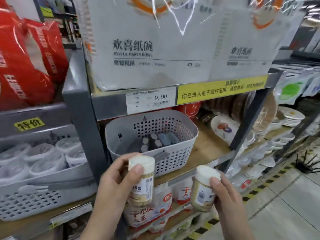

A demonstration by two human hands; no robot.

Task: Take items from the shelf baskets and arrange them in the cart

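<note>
Two small clear plastic toothpick jars with white lids are out of the basket: the left jar point(142, 181) gripped in the left hand point(115, 184), the right jar point(204, 187) gripped in the right hand point(225, 196), both held just before the shelf's front edge. The grey perforated plastic basket point(174, 153) at that edge holds more items. No cart shows, so arranging seemingly remains. Paper-bowl packs point(147, 45) sit above; stacked plates point(223, 129) lie beside the basket.

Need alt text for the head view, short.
Each hand holds a white-capped toothpick jar: left hand one jar, right hand another, in front of a grey perforated basket on a store shelf.
</note>
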